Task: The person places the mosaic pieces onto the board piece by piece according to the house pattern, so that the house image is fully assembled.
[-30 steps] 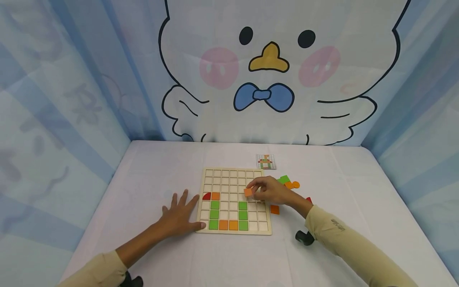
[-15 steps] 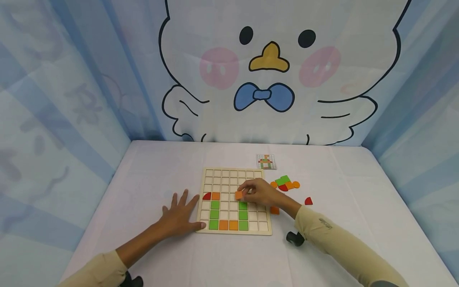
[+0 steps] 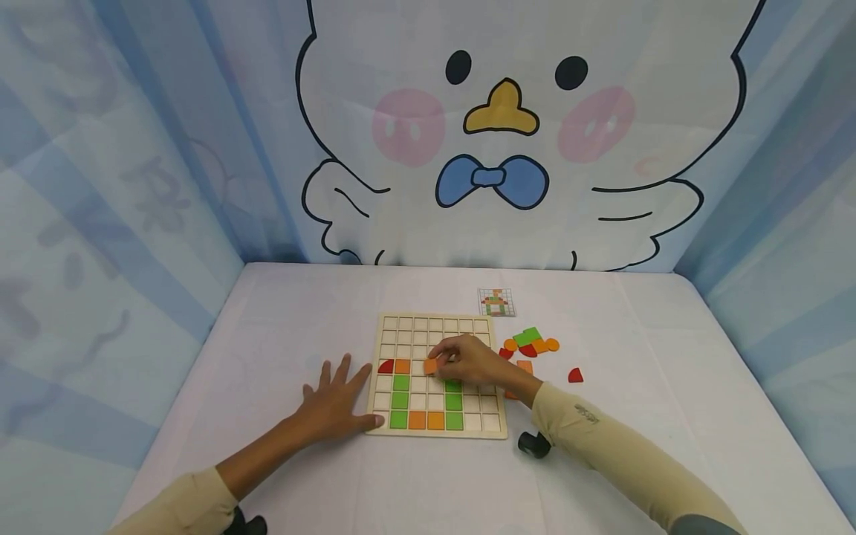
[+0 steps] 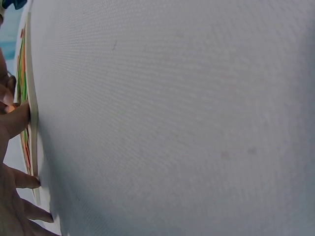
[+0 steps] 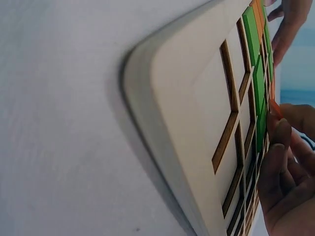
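A wooden grid board (image 3: 471, 422) lies on the table with coloured tiles in some cells. My left hand (image 3: 332, 406) is spread flat at its left side, with thumb and fingertips touching the edge. Over the board, my right hand (image 3: 468, 360) pinches an orange square tile (image 3: 430, 366) between thumb and fingers, in the row that holds a red rounded tile (image 3: 386, 366) and another orange tile (image 3: 402, 366). In the right wrist view the pinched tile (image 5: 275, 109) is partly hidden by fingers. Below stand two green columns, joined at the bottom by orange tiles (image 3: 417, 420).
A small printed pattern card (image 3: 496, 302) lies behind the board. Right of the board are loose tiles: green (image 3: 531, 334), orange round (image 3: 552, 344), orange square (image 3: 524, 366) and red (image 3: 576, 375). My right forearm crosses in front of some. A patterned curtain (image 3: 495, 238) hangs behind the table.
My right hand has moved left across the board with the orange tile, uncovering more loose tiles on the right. My left hand has stayed in place.
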A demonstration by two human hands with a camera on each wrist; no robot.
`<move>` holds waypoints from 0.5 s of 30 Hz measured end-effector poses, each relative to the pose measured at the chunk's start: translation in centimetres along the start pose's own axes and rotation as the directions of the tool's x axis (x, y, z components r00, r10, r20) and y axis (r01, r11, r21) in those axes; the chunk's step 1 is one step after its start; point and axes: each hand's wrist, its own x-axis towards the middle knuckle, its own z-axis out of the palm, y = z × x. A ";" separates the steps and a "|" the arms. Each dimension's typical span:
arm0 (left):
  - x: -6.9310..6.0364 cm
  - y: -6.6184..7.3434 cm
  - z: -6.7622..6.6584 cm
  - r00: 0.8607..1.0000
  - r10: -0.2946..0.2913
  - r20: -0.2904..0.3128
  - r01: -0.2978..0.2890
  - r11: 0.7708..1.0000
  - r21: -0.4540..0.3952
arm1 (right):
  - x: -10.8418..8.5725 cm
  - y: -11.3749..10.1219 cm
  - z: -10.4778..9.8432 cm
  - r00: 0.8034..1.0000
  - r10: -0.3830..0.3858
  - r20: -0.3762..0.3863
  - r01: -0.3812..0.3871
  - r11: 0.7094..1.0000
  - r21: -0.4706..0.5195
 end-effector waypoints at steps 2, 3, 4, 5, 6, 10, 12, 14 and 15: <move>0.0 0.0 0.0 1.000 0.001 0.001 -0.001 1.000 -0.002 | 0.2 -0.1 0.2 1.000 0.002 0.003 -0.002 1.000 -0.008; 0.0 0.0 0.0 1.000 0.001 0.001 -0.001 1.000 -0.003 | 0.3 -0.2 0.3 1.000 -0.002 0.004 0.002 1.000 -0.011; 0.1 0.0 0.0 1.000 -0.001 0.004 0.001 1.000 -0.001 | 0.4 -0.2 0.4 1.000 -0.006 0.005 0.006 1.000 -0.015; 0.1 0.0 0.0 1.000 -0.002 0.005 0.002 1.000 0.000 | 0.5 -0.3 0.5 1.000 -0.008 0.005 0.008 1.000 -0.022; 0.1 0.0 0.0 1.000 -0.002 0.005 0.002 1.000 0.002 | 0.6 -0.3 0.6 1.000 -0.011 0.006 0.011 1.000 -0.024; 0.1 0.0 0.0 1.000 -0.002 0.006 0.002 1.000 0.009 | 1.0 -0.5 0.9 1.000 -0.005 0.007 0.006 1.000 -0.031; 0.1 0.0 0.0 1.000 -0.001 0.006 0.001 1.000 0.007 | 1.1 -0.7 1.0 1.000 -0.004 0.005 0.005 0.999 -0.037; 0.1 0.0 0.0 1.000 -0.001 0.006 0.001 1.000 0.003 | 1.2 -1.0 1.2 1.000 0.000 0.001 0.000 0.999 -0.054; 0.1 0.0 0.0 1.000 -0.002 0.006 0.002 1.000 0.002 | 1.2 -1.1 1.3 1.000 0.004 -0.002 -0.004 0.998 -0.065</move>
